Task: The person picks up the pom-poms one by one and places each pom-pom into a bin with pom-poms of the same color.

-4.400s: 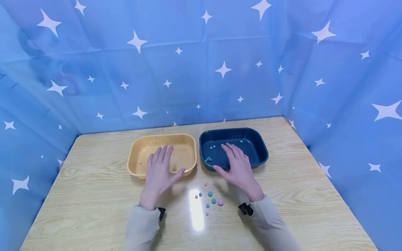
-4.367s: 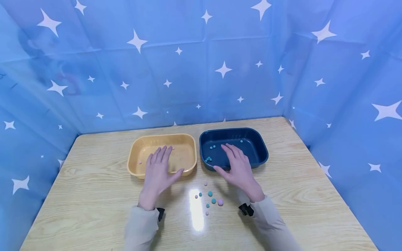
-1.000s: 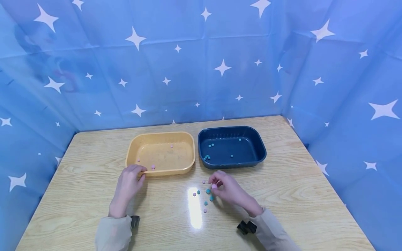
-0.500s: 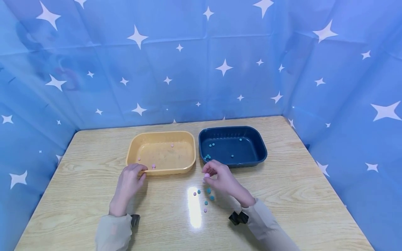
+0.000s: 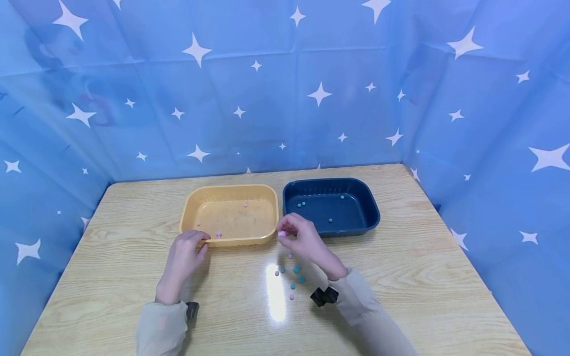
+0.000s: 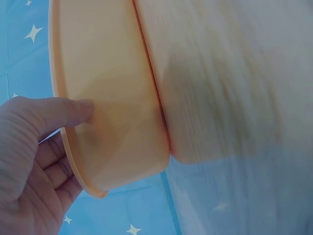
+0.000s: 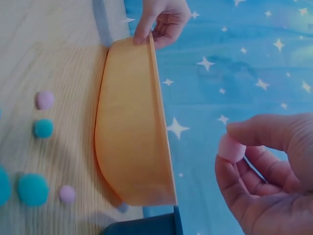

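At the near left corner of the yellow tray [image 5: 242,242], my left hand [image 5: 182,254] pinches the rim, thumb outside and fingers curled over the edge. Between thumb and fingertips, my right hand [image 5: 307,243] holds a pink pom-pom [image 7: 231,148] in the air. That hand is by the tray's near right corner, in front of the gap between the two trays. A few small pink pom-poms [image 5: 218,234] lie in the yellow tray. On the table below the right hand are several teal pom-poms [image 7: 33,189] and pink pom-poms [image 7: 44,100].
A navy tray [image 5: 352,231] stands right of the yellow one, with small teal pom-poms [image 5: 330,220] in it; my right hand covers its near left corner. A star-patterned blue curtain [image 5: 267,99] rises behind the wooden table [image 5: 423,277].
My right hand has lifted the pink pom-pom off the table and carried it forward and left. My left hand, earlier spread above the yellow tray, now holds its rim.
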`<state>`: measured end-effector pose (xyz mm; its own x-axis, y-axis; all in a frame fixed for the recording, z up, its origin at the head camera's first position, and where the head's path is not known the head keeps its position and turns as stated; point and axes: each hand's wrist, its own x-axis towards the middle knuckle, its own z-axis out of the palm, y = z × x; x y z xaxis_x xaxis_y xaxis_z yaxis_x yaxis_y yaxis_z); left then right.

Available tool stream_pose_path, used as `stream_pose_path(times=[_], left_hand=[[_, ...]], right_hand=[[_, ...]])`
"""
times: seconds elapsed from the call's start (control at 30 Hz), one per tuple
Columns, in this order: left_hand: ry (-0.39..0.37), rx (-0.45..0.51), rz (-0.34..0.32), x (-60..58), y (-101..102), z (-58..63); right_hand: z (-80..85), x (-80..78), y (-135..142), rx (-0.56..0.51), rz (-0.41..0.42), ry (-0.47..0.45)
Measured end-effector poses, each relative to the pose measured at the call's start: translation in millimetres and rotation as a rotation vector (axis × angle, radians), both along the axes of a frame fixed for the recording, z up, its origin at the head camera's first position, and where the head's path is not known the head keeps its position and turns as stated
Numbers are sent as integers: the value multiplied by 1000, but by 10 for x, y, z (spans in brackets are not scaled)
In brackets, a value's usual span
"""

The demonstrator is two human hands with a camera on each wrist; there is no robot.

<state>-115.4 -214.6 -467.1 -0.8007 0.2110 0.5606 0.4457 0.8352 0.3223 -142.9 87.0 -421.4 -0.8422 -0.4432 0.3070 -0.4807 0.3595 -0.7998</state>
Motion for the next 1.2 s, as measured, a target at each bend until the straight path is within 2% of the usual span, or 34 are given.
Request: stream_pose_path(times=[0.17,0.4,0.63,1.2], left_hand=[[3,4,1,-1,-4,-12],[11,3,-18,-22,-7,-25],[3,-11,-10,-27,-24,-35],[-15,-18,-6,-28,-39,-20]], right_hand=[[17,-37,-86,-28,3,9],[82,-89,-191,-49,-12,-43],[144,-177,-318,-64,-10,-20],[82,-408,-706,-119,-22,-95]])
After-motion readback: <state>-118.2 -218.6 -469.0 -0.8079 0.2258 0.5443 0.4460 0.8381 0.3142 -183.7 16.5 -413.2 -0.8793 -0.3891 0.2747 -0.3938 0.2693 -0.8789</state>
